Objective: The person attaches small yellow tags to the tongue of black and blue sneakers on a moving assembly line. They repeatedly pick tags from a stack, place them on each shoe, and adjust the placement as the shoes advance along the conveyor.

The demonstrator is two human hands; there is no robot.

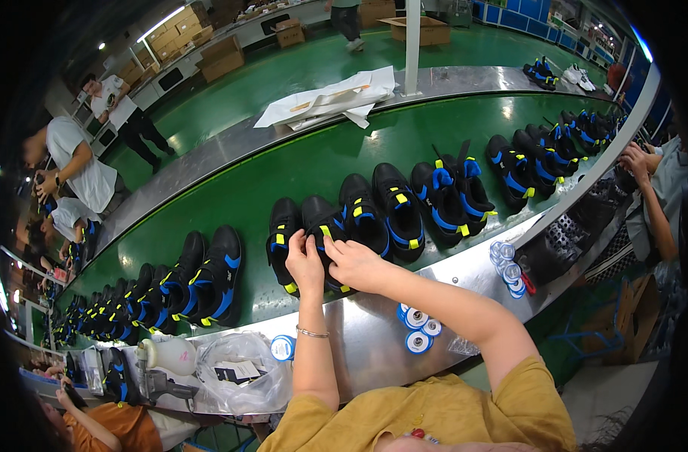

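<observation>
My left hand [305, 262] is over a pair of black sneakers with blue and yellow trim. Its thumb and fingers pinch together between the left sneaker [283, 217] and the right sneaker [319, 212]. Whatever lies in that pinch is too small to make out. Beside it, my right hand [353, 262] reaches across the right sneaker's opening, its bent fingertips drawn together just below the yellow tab [325, 230]. Both fingertips and hands hide part of the shoes. The pair stands on the green conveyor belt [257, 260], toes pointing away from me.
More sneakers [393, 207] line the belt on both sides. Along the near metal ledge [374, 339] lie round blue-and-white stickers [417, 330], a plastic bag [242, 369] and a spray gun [167, 369]. White paper [329, 98] rests on the far ledge. Co-workers stand at left and right.
</observation>
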